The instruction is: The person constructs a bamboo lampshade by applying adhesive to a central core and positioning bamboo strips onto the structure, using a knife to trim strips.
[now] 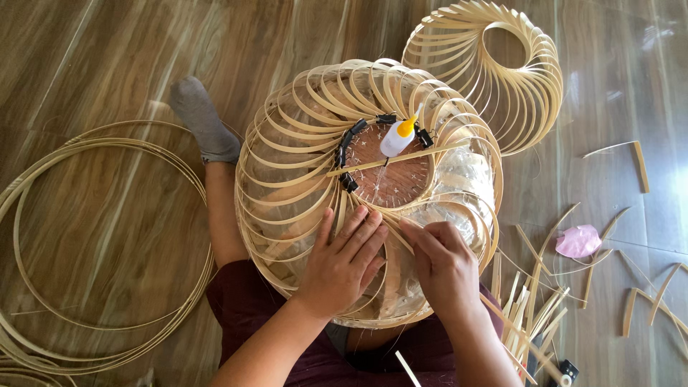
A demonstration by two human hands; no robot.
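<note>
The shade (pixel 301 172), a round frame made of many curved bamboo strips, lies in the lap of the person, who sits on the floor (pixel 107 57). The left hand (pixel 344 261) lies flat on its lower part with the fingers spread, holding nothing. The right hand (pixel 444 265) is just beside it, and its grip is pressed together, pinching the end of one strip near the rim of the central opening. In this opening a round wooden disc (pixel 398 179) shows, with thin glue threads on it. A small white glue bottle (pixel 396 136) with a yellow tip lies on the disc, and one loose strip (pixel 394 159) lies across the opening. About five black clips (pixel 349 183) sit on the left and top rim of the opening; I cannot count them surely. Behind the shade, touching its far edge, a second shade (pixel 494 79) of the same kind stands on the floor. To the left, several large thin bamboo hoops (pixel 100 236) lie in a stack; their number I cannot tell. To the right, many short bamboo pieces (pixel 537 301) are scattered, and among them lies one pink object (pixel 577 241). A foot in a grey sock (pixel 201 118) shows beside the shade on the left.
</note>
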